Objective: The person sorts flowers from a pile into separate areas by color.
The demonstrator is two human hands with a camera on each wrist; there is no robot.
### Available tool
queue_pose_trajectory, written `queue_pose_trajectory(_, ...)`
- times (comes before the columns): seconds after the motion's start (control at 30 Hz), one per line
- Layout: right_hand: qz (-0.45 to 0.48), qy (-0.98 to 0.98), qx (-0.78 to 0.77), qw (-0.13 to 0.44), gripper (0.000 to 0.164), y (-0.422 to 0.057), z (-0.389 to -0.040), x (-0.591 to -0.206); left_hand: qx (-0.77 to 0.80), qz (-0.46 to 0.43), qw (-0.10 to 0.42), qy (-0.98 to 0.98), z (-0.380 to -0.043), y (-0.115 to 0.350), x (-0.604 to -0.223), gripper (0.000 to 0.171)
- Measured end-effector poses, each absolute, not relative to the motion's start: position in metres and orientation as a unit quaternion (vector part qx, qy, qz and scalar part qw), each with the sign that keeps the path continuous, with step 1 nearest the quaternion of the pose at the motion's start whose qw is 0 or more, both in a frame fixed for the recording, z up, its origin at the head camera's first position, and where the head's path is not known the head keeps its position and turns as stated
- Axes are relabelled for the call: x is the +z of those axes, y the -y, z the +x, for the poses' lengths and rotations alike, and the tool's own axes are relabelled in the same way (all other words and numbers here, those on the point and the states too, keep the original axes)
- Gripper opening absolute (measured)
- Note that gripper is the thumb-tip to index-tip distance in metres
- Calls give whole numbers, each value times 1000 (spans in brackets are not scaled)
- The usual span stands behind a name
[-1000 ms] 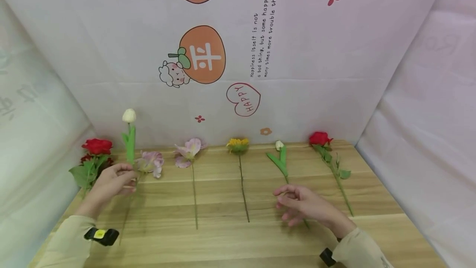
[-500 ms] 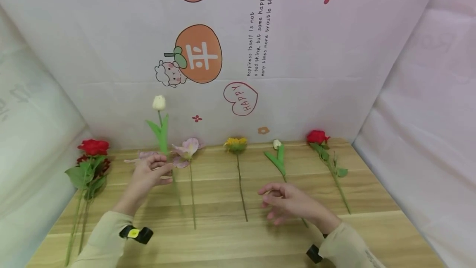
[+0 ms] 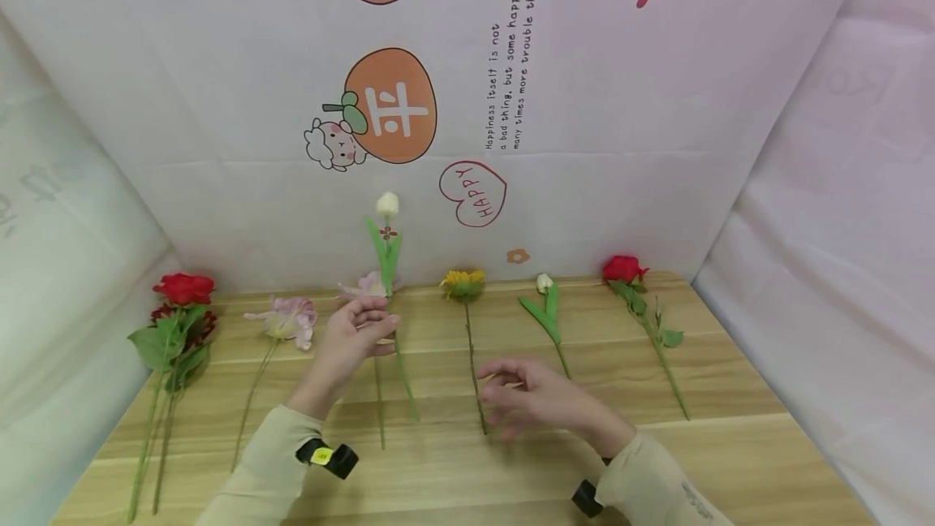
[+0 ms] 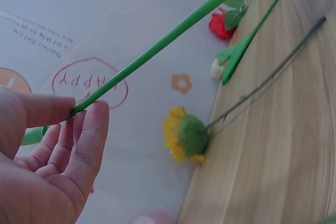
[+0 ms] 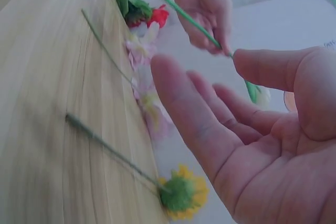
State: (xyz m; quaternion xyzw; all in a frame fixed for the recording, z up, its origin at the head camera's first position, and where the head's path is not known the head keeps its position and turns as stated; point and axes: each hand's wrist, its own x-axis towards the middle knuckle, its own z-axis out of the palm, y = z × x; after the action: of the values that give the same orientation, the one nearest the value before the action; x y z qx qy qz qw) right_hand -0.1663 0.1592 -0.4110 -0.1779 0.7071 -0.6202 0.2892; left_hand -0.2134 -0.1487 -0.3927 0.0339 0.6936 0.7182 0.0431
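Observation:
My left hand pinches a white tulip by its green stem, holding it raised above the wooden table with the bloom up. In the left wrist view, thumb and fingertips meet on that stem. Behind the held tulip, a pale purple flower is partly hidden. My right hand hovers with its fingers loosely bent and nothing in them, close by the stem of a yellow sunflower. A second white tulip lies just beyond the right hand, which covers the lower part of its stem.
Red roses with green leaves lie at the table's left side, beside another pale purple flower. One more red rose lies at the right. A printed white cloth rises behind the wooden table, and white cloth walls flank it.
My left hand has carried the white tulip rightward, from near the red roses to in front of the second purple flower. My right hand has drifted left, from the lying tulip toward the sunflower's stem.

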Motion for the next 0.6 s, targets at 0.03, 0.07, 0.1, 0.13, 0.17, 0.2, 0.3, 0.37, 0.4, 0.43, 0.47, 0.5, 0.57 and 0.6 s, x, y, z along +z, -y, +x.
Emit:
queue_pose_trajectory(0.03,-180,-707,-621,287,45,-156,-166,-411,722,37,44,-690,-213,144,-393,42)
queue_pose_trajectory(0.07,-184,-707,-620,285,47,-153,-166,-410,725,40,48,-686,-213,139,-393,42)
queue_pose_trajectory(0.1,-188,-707,-621,282,48,-150,-167,-410,728,43,50,-683,-213,135,-393,43)
queue_pose_trajectory(0.13,-192,-707,-620,280,49,-147,-167,-410,732,44,52,-678,-212,131,-394,43)
queue_pose_trajectory(0.17,-197,-706,-620,279,49,-144,-167,-410,734,48,54,-675,-212,127,-394,44)
queue_pose_trajectory(0.2,-200,-706,-621,277,50,-142,-167,-410,735,51,56,-674,-212,124,-395,44)
queue_pose_trajectory(0.3,-208,-703,-624,271,50,-136,-167,-411,739,59,57,-668,-211,114,-396,43)
queue_pose_trajectory(0.37,-211,-702,-626,267,51,-133,-167,-412,743,64,55,-664,-211,107,-397,40)
queue_pose_trajectory(0.4,-211,-701,-627,266,51,-132,-167,-413,746,65,54,-661,-210,105,-397,39)
queue_pose_trajectory(0.43,-210,-700,-629,264,51,-130,-167,-413,748,67,52,-658,-210,102,-397,38)
queue_pose_trajectory(0.47,-209,-699,-631,262,51,-128,-166,-414,749,68,50,-657,-210,99,-398,37)
queue_pose_trajectory(0.5,-207,-698,-634,261,51,-127,-166,-414,751,70,49,-655,-210,97,-398,37)
queue_pose_trajectory(0.57,-201,-694,-641,260,52,-125,-165,-415,753,73,47,-653,-209,93,-400,36)
queue_pose_trajectory(0.6,-197,-693,-643,259,52,-124,-165,-415,753,74,46,-652,-209,92,-400,35)
